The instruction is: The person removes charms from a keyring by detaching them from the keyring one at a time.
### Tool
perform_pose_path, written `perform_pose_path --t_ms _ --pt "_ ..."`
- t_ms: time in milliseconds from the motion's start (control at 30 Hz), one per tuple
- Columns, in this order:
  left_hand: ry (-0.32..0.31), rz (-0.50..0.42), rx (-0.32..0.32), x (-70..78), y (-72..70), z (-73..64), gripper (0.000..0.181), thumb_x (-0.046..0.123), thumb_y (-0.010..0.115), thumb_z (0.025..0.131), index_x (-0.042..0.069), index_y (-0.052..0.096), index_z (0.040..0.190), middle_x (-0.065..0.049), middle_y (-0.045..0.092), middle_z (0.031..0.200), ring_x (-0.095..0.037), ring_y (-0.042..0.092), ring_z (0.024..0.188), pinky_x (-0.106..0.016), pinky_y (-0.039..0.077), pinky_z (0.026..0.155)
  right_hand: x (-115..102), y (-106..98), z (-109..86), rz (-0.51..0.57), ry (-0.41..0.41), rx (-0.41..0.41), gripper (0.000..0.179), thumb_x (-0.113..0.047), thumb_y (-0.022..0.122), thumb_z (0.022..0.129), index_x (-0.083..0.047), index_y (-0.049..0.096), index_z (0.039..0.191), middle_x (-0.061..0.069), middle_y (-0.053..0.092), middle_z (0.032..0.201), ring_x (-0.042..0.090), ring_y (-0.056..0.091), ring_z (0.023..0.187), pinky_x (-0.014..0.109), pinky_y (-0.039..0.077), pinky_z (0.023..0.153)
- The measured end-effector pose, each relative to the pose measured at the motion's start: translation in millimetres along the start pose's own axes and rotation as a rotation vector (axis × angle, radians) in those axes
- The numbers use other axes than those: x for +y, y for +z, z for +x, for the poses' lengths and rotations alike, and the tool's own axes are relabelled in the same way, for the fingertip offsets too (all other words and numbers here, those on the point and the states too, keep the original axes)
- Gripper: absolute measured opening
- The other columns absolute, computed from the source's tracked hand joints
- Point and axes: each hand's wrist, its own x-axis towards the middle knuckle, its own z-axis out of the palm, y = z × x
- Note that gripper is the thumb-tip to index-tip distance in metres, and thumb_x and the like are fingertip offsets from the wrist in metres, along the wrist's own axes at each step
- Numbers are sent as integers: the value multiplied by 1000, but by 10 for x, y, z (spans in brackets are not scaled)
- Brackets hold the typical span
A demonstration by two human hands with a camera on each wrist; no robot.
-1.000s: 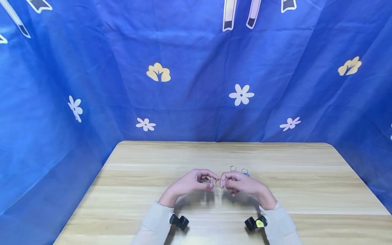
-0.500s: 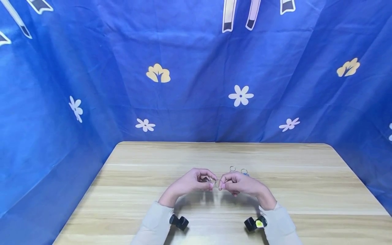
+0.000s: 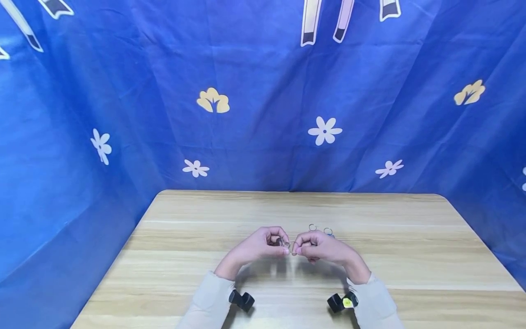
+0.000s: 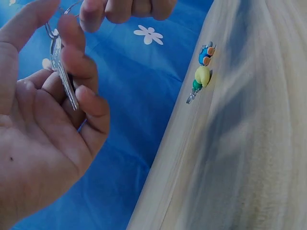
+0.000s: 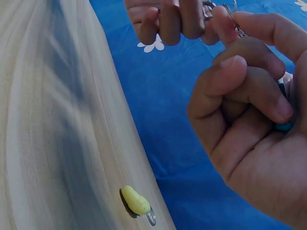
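Note:
In the left wrist view a silver key [image 4: 61,72] hangs from a small metal ring, pinched by my left hand [image 3: 259,249] between thumb and fingers. My right hand [image 3: 326,250] pinches a key ring [image 5: 231,17] with a short chain [image 5: 241,33]. Its other fingers curl over a teal piece [image 5: 284,126], mostly hidden in the palm. Both hands are raised above the table, fingertips close together. Whether the two rings touch is too small to tell.
On the wooden table [image 3: 205,210] beyond my right hand lie a yellow-and-green keychain [image 4: 202,76] and a blue-and-orange keychain [image 4: 206,55], each with a metal ring. A blue patterned cloth [image 3: 255,137] hangs around the table's back and sides.
The fingertips of both hands have shifted slightly, and the left fingers and the key have turned a little. Both hands keep hold; the keychains on the table have not moved.

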Motion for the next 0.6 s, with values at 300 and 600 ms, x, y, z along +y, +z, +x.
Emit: perform_pose_path --t_ms 300,600 --pt "5 -135 -58 -48 22 20 22 0 63 83 1 52 102 0 66 84 -6 63 75 -19 54 72 11 -3 -7 -21 99 60 29 -12 52 96 17 57 102 -10 51 72 1 48 57 15 39 54" --pt "15 -58 -23 -66 10 38 39 3 64 85 -5 53 121 -16 66 98 -7 63 83 -21 54 78 33 -41 -20 -11 102 77 28 -12 49 98 14 57 104 -6 50 71 1 44 57 16 40 55"
